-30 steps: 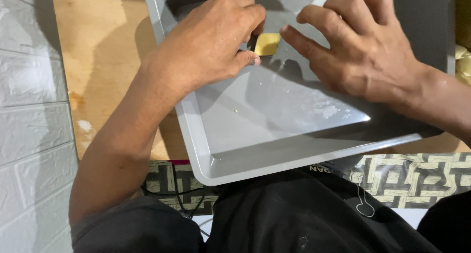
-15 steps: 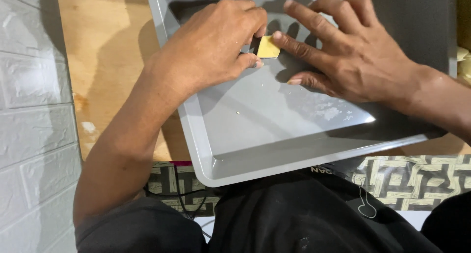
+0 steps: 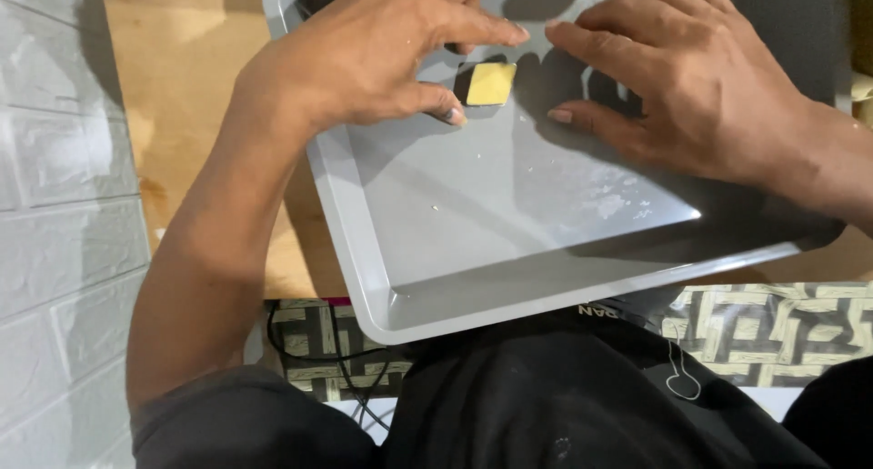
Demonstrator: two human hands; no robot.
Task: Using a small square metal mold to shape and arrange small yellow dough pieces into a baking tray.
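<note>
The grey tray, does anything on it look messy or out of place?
Yes. The grey tray has whitish flecks and smears on its floor near the right hand. It also sits askew, overhanging the wooden table. The yellow square lies flat.

white brick-pattern wall (image 3: pixel 55 187) on my left | pale wooden tabletop (image 3: pixel 195 105) before me | patterned woven mat (image 3: pixel 773 328) underneath | soft light overhead
</note>
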